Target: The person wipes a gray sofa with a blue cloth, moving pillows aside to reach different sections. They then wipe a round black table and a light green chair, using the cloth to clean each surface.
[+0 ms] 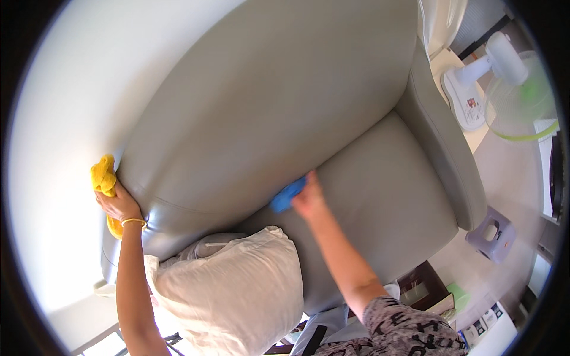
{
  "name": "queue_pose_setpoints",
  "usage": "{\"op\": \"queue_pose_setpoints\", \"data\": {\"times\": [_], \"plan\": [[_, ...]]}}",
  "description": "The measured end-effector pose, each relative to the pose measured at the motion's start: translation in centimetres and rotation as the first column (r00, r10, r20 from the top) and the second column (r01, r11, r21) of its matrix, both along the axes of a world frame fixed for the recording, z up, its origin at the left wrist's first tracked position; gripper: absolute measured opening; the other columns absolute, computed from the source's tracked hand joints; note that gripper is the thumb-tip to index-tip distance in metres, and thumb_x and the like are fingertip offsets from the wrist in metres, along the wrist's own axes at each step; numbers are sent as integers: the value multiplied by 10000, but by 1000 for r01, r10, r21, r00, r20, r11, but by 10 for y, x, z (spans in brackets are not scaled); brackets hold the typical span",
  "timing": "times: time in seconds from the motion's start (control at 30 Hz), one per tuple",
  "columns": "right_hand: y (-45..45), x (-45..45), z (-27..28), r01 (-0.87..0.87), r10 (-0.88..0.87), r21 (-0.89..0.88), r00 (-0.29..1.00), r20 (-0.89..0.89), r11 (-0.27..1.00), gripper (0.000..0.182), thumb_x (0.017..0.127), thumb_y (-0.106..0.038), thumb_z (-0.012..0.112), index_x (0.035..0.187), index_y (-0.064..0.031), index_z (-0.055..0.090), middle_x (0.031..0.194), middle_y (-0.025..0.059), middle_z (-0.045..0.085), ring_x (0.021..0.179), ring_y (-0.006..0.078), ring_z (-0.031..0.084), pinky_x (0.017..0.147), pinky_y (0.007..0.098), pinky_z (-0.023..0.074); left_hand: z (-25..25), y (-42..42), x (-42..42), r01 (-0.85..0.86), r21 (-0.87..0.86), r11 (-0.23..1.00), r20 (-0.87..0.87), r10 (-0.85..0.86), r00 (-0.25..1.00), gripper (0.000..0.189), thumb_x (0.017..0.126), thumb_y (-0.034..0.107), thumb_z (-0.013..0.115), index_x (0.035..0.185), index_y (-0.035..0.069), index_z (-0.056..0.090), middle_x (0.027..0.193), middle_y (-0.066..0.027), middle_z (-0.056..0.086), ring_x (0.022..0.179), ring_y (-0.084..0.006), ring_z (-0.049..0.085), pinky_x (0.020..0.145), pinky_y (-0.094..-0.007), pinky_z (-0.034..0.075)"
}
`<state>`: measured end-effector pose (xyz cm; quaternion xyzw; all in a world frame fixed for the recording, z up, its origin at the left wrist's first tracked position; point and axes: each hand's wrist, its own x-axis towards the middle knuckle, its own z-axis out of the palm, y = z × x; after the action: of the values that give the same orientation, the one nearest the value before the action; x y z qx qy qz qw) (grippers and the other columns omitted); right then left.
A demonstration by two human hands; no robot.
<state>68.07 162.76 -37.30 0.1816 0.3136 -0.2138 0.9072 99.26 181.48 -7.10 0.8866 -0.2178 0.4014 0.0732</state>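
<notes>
A grey leather-look sofa (pixel 285 107) fills the middle of the head view, its backrest meeting the seat along a diagonal crease. My left hand (pixel 119 204), with a bracelet at the wrist, grips a yellow cloth (pixel 103 175) at the left end of the backrest, by the white wall. On the seat, at the crease, my right hand (pixel 310 196) holds a blue cloth (pixel 287 196), slightly blurred. A cream pillow or cloth-covered cushion (pixel 231 293) lies between my forearms, with a grey item (pixel 213 244) partly hidden behind it.
The sofa's armrest (pixel 445 142) bounds the seat at the right. Beyond it a white and green fan (pixel 507 62) stands on a pale surface. A purple plastic stool (pixel 492 236) is on the floor, and a dark brown box (pixel 421 285) sits near the seat's front edge.
</notes>
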Motion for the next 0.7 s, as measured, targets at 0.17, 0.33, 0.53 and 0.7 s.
{"op": "queue_pose_setpoints", "data": {"times": [0.17, 0.33, 0.53, 0.7], "plan": [[-94, -25, 64, -369, -232, -665, 737, -635, 649, 743, 1019, -446, 444, 1469, 99, 213, 1556, 226, 254, 1445, 321, 250, 1196, 402, 182, -3, -26, -12, -4, 22, 1000, -33, 5, 999, 459, 901, 322, 588, 1238, 16, 536, 1184, -198, 606, 1133, -405, 510, 1010, -496, 364], [52, 46, 162, -620, -536, -778, 694, -481, -105, 731, 958, -264, 548, 1476, 92, 174, 1554, 347, 56, 1458, 474, 69, 1162, 574, 94, -19, -45, -13, 7, -14, 1000, -59, -8, 998, 464, 888, 317, 586, 1238, 19, 525, 1182, -190, 602, 1133, -401, 511, 991, -494, 373], [13, 19, 149, -585, -558, -374, 808, -189, -720, 501, 818, -74, 582, 1307, -182, 582, 1336, -5, 537, 1247, 215, 493, 847, 461, 381, 0, -16, -5, -83, 37, 996, -46, 84, 995, 461, 885, 329, 582, 1220, 19, 526, 1159, -192, 604, 1122, -402, 514, 969, -496, 384], [-120, -33, 48, -733, -746, -679, 470, -472, -33, 541, 812, 45, 532, 1343, 13, 434, 1365, 199, 482, 1275, 344, 443, 1051, 434, 349, -10, -28, -3, -46, -2, 999, -51, 46, 998, 506, 898, 363, 572, 1256, 8, 527, 1204, -194, 602, 1158, -404, 504, 983, -495, 385]]}}
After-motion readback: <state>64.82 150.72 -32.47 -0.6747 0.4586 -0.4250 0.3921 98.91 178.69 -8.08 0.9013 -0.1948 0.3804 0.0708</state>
